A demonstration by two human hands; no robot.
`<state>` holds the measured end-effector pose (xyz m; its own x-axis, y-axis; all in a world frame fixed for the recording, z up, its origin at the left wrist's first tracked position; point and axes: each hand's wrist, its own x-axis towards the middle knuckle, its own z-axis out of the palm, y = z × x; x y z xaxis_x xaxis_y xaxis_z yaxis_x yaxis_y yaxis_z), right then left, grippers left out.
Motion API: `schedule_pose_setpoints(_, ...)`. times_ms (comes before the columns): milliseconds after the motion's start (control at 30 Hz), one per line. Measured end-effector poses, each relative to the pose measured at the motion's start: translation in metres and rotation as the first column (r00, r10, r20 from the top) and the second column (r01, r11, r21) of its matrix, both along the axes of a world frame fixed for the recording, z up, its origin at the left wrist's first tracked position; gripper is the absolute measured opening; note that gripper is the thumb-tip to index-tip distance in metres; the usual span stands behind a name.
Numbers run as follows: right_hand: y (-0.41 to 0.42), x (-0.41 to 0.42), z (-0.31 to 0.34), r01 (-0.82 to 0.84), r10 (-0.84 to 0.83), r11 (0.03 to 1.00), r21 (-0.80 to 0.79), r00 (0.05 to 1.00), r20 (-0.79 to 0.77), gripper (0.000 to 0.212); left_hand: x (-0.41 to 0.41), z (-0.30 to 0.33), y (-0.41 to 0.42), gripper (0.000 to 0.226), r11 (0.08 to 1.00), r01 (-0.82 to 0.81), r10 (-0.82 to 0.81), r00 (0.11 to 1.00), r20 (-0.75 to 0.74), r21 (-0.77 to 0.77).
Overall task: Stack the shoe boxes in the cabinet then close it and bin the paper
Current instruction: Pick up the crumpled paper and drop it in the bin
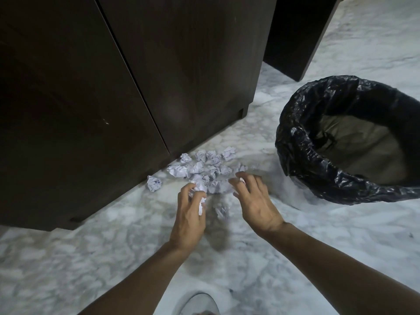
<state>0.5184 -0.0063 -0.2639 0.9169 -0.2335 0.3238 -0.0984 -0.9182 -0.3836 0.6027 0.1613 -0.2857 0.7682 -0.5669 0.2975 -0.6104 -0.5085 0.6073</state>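
head view: both hands are gathering paper balls (204,169) off the floor (113,223) beside the bin (318,178), left hand (189,214) curling round several, right hand (254,198) pinching one.

Dark matt wood-grain cabinet (181,71) is standing on smooth, faintly glossy white marble floor (68,258), crumpled lined paper balls (200,167) are lying creased, and the bin's (354,142) black plastic liner is shining wrinkled

Both hands, left hand (189,214) and right hand (254,198), grip crumpled paper balls (204,169) on marble floor (91,258) beside closed cabinet (113,87) and lined bin (354,142).
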Motion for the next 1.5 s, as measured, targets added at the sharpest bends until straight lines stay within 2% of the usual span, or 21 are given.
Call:
schedule_pose_setpoints(67, 0.002, 0.0, 0.024, 0.001, -0.002, 1.0, 0.013, 0.998, 0.069, 0.047, 0.0, 0.024, -0.008, 0.024, 0.995, -0.013, 0.013, 1.0, 0.002, -0.096)
schedule_pose_setpoints(167, 0.003, -0.002, 0.063, 0.035, -0.037, 0.999, 0.016, 0.986, 0.165, 0.057, -0.002, 0.065, -0.023, 0.022, 0.975, -0.036, 0.038, 0.999, 0.008, -0.221)
schedule_pose_setpoints(300, -0.018, -0.011, 0.119, 0.088, -0.105, 0.994, 0.068, 0.94, 0.324, 0.045, -0.001, 0.127, -0.059, 0.018, 0.923, 0.011, 0.021, 0.997, 0.079, -0.384)
schedule_pose_setpoints(367, -0.036, -0.018, 0.144, 0.163, -0.185, 0.983, 0.088, 0.886, 0.425, 0.039, -0.002, 0.158, -0.081, 0.015, 0.893, 0.062, -0.006, 0.992, 0.125, -0.446)
schedule_pose_setpoints(433, -0.056, -0.028, 0.162, 0.285, -0.341, 0.94, 0.189, 0.819, 0.462, 0.036, -0.006, 0.185, -0.106, 0.014, 0.874, 0.121, -0.054, 0.987, 0.152, -0.471)
schedule_pose_setpoints(500, -0.078, -0.039, 0.17, 0.405, -0.518, 0.849, 0.339, 0.764, 0.384, 0.034, -0.012, 0.205, -0.132, 0.013, 0.865, 0.164, -0.112, 0.984, 0.137, -0.475)
schedule_pose_setpoints(567, -0.101, -0.051, 0.174, 0.492, -0.621, 0.768, 0.409, 0.729, 0.289, 0.033, -0.021, 0.219, -0.157, 0.012, 0.862, 0.185, -0.188, 0.981, 0.042, -0.471)
schedule_pose_setpoints(700, -0.126, -0.073, 0.179, 0.553, -0.683, 0.65, 0.521, 0.725, 0.083, 0.045, -0.028, 0.217, -0.197, 0.028, 0.899, 0.306, -0.388, 0.888, -0.246, -0.313)
schedule_pose_setpoints(800, -0.134, -0.086, 0.176, 0.547, -0.717, 0.57, 0.613, 0.696, 0.046, 0.048, -0.027, 0.21, -0.208, 0.049, 0.904, 0.365, -0.427, 0.806, -0.41, -0.225)
schedule_pose_setpoints(900, -0.133, -0.091, 0.179, 0.542, -0.72, 0.597, 0.592, 0.687, 0.097, 0.049, -0.028, 0.208, -0.211, 0.049, 0.898, 0.37, -0.44, 0.742, -0.506, -0.238)
schedule_pose_setpoints(967, -0.131, -0.092, 0.18, 0.539, -0.716, 0.626, 0.563, 0.684, 0.14, 0.042, -0.028, 0.206, -0.21, 0.043, 0.902, 0.344, -0.431, 0.744, -0.511, -0.26)
schedule_pose_setpoints(1100, -0.125, -0.084, 0.179, 0.536, -0.713, 0.635, 0.556, 0.684, 0.155, 0.035, -0.024, 0.2, -0.199, 0.021, 0.903, 0.124, -0.294, 0.875, -0.384, -0.411)
schedule_pose_setpoints(1233, -0.102, -0.068, 0.182, 0.399, -0.596, 0.733, 0.551, 0.766, 0.238, 0.036, -0.004, 0.189, -0.17, 0.009, 0.89, 0.034, -0.191, 0.933, -0.306, -0.454)
schedule_pose_setpoints(1333, -0.071, -0.052, 0.182, 0.246, -0.464, 0.802, 0.544, 0.831, 0.308, 0.032, 0.012, 0.164, -0.138, 0.007, 0.93, -0.013, -0.115, 0.939, -0.324, -0.368)
schedule_pose_setpoints(1400, -0.047, -0.041, 0.174, 0.139, -0.357, 0.84, 0.524, 0.869, 0.342, 0.027, 0.02, 0.137, -0.114, 0.009, 0.953, -0.119, 0.003, 0.924, -0.382, -0.28)
schedule_pose_setpoints(1500, -0.015, -0.026, 0.145, 0.012, -0.154, 0.896, 0.445, 0.946, 0.284, 0.025, 0.021, 0.091, -0.074, 0.03, 0.981, -0.181, 0.141, 0.902, -0.407, -0.062)
